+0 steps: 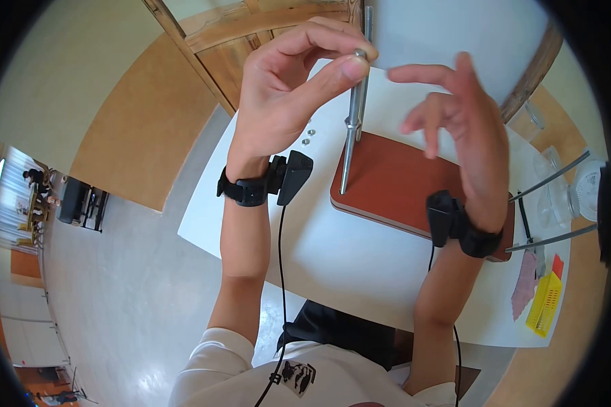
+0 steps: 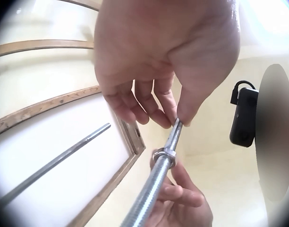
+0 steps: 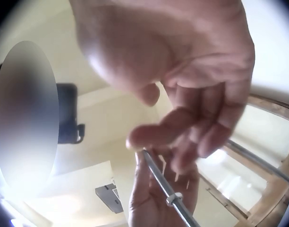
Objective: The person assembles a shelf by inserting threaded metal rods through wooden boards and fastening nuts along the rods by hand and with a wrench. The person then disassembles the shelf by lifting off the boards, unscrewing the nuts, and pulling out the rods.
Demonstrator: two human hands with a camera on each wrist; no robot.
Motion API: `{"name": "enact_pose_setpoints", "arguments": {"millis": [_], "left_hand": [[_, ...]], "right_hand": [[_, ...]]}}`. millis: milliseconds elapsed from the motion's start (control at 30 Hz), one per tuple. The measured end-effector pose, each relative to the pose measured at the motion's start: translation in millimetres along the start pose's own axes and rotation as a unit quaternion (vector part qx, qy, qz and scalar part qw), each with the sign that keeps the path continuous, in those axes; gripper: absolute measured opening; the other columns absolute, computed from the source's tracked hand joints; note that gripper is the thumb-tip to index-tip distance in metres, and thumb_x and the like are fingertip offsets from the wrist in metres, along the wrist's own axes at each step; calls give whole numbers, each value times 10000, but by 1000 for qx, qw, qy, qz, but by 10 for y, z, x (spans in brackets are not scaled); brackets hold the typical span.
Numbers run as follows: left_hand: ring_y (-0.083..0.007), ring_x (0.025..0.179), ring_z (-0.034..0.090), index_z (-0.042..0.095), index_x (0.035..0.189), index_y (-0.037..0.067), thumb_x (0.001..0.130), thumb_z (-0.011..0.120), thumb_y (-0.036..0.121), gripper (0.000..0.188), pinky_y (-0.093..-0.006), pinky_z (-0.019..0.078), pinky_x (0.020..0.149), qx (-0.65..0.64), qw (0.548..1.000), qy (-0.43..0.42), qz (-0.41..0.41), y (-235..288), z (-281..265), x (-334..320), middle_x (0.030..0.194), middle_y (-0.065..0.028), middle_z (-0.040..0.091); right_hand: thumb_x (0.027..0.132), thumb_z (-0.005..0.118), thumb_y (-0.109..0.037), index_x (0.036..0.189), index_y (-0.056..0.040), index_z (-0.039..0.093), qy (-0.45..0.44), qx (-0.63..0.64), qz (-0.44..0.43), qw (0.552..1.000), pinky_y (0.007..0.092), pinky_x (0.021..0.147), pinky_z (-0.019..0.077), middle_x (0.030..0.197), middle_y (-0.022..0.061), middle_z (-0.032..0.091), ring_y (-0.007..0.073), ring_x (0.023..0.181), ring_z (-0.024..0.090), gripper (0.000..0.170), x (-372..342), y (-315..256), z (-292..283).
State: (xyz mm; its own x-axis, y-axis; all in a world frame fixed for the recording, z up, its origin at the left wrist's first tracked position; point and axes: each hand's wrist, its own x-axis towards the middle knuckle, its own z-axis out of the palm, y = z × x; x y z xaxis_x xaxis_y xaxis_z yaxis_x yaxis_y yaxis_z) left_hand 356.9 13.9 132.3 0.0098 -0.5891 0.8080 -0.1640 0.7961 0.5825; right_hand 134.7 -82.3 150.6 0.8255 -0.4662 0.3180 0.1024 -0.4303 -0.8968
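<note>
Steel threaded rod (image 1: 347, 163) rises from the reddish board (image 1: 404, 180) on the counter (image 1: 299, 254); left hand (image 1: 275, 95) pinching its tip, right hand (image 1: 474, 136) with fingers parted. Steadying it should keep the nut (image 1: 352, 123) turning squarely.

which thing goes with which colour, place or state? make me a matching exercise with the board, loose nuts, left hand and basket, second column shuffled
1. board
2. loose nuts
3. left hand
4. basket

A. pinching a rod
B. yellow
C. reddish-brown
D. on the table's white top

Pairs: 1-C, 2-D, 3-A, 4-B
</note>
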Motion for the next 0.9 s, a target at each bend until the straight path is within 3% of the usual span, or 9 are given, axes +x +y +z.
{"name": "enact_pose_setpoints", "arguments": {"millis": [133,200,233,367,467,600,667,767,900], "left_hand": [[-169,1019,637,720,1088,-18,939,746,49,166,-339,524,908,2,999,36,-25,-4,17,-8,1090,-96,701],[-171,1018,636,719,1092,-19,938,749,53,173,-335,530,894,3,1000,25,-17,0,28,2,1094,-98,700],[-173,1015,635,719,1092,-20,937,753,59,177,-330,534,880,-20,999,31,-39,22,31,-7,1101,-99,698],[-172,1005,634,721,1088,-24,937,757,72,182,-309,549,814,-11,1000,16,-13,-26,-10,-1,1107,-96,692],[-163,989,633,723,1078,-25,940,754,73,172,-305,551,808,-21,998,31,-58,51,33,-18,1098,-91,690],[-158,983,637,722,1078,-24,942,752,74,171,-313,548,831,-29,999,23,-23,-4,3,-2,1094,-84,690],[-164,1007,650,709,1111,-23,961,726,77,181,-321,532,889,-37,991,41,-121,95,6,-33,1135,-90,689],[-151,1012,623,721,1083,0,930,749,59,166,-304,491,911,-13,995,43,-90,19,-16,-65,1108,-91,662],[-143,1009,626,721,1098,-2,943,736,55,166,-296,499,905,0,997,30,-73,7,-46,-63,1113,-91,665]], "right_hand": [[1112,276,-535,1332,71,602,63,56,-44,995,391,1085,428,937,119,756,205,1041,704,723,-26,-28,171],[1113,388,-396,1353,85,574,4,108,-69,992,389,1069,451,1040,126,755,194,1081,689,569,-9,42,308],[1062,533,-198,1352,61,578,-32,110,-50,992,365,1039,483,1087,120,754,182,1077,687,391,-38,64,346],[954,685,-31,1283,11,615,-35,52,-53,997,317,982,504,1025,82,751,150,1024,687,339,88,54,365],[933,712,-34,1265,17,617,-2,-100,-90,991,321,978,506,944,61,727,161,1001,690,349,113,60,408],[902,741,-24,1245,7,626,63,-109,-110,986,314,941,514,894,45,703,162,959,691,363,112,84,555],[886,753,-20,1222,4,639,46,53,-163,984,301,892,515,915,48,707,151,917,687,356,72,80,555],[890,740,-7,1229,10,630,23,36,-88,995,302,893,518,941,52,710,151,910,688,357,48,54,404],[900,719,5,1226,17,624,11,-49,-92,994,308,909,525,943,57,713,154,917,694,339,51,27,362]]}}
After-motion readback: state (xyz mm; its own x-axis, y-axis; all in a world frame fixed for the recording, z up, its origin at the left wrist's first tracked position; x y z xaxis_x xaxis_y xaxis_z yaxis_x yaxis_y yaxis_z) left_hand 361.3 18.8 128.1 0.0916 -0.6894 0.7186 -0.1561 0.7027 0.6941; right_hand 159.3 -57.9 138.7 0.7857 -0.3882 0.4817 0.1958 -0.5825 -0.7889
